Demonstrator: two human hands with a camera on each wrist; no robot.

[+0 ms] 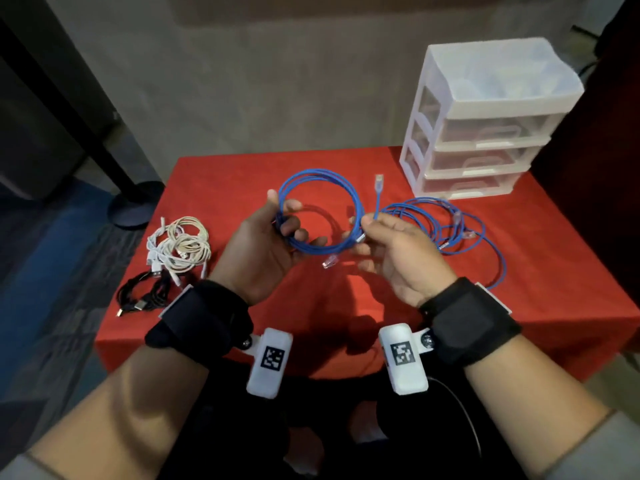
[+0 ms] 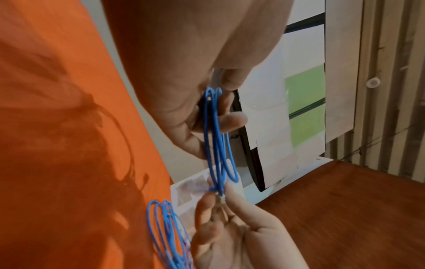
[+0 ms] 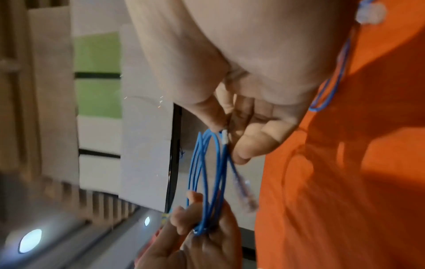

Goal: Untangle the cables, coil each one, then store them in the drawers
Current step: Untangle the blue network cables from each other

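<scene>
Head view: the left hand (image 1: 263, 251) curls its fingers round 1 side of the coiled blue cable (image 1: 320, 209), held above the red table (image 1: 540, 271); the right hand (image 1: 398, 251) pinches the opposite side between thumb and fingertips, 1 plug end rising above them.

Left wrist view: the coil (image 2: 218, 138) hangs from the curled fingers (image 2: 232, 118).

Right wrist view: thumb and fingers (image 3: 250, 143) pinch the loops (image 3: 207, 174).

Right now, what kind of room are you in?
Probably an office or workroom, not a home: a small table under a red cloth, a plastic drawer unit for storage, blue network cables, and carpet tiles on the floor.
</scene>
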